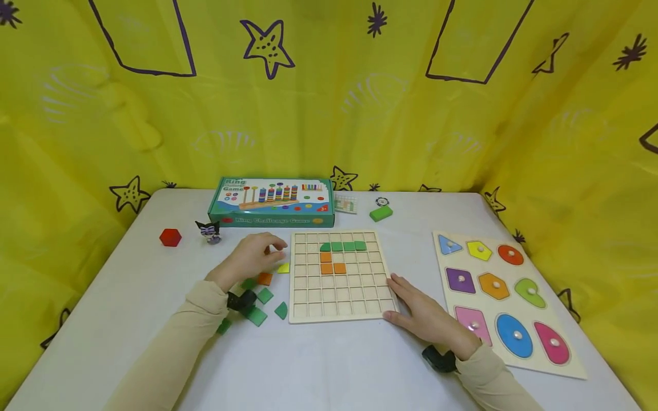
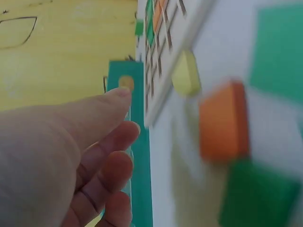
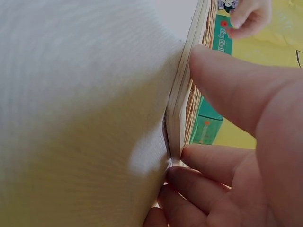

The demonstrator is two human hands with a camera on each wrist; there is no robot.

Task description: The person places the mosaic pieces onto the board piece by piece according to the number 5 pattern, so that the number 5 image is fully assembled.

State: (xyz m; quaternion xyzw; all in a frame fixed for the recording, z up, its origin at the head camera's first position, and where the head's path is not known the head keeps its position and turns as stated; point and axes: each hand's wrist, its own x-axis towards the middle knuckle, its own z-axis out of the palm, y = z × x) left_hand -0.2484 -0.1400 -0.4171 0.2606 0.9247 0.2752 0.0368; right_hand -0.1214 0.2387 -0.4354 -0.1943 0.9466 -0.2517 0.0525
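Observation:
A wooden grid board (image 1: 308,297) lies on the white table. A row of green pieces (image 1: 349,246) sits in it, with orange squares (image 1: 326,268) below. Left of the board hovers my left hand (image 1: 252,254), fingers loosely bent; the left wrist view shows nothing between thumb and fingers. Beneath and beside it lie a yellow piece (image 2: 186,74), an orange piece (image 2: 222,123) and several loose green pieces (image 1: 255,315). My right hand (image 1: 424,317) rests at the board's lower right corner. Its thumb and fairly straight fingers touch the edge, as the right wrist view (image 3: 236,94) shows.
Behind the board stand a green ring game box (image 1: 272,220), a small card (image 1: 346,204) and a green block (image 1: 381,214). At left are a red hexagonal block (image 1: 170,237) and a small figurine (image 1: 209,232). A knobbed shape puzzle (image 1: 493,308) lies at right.

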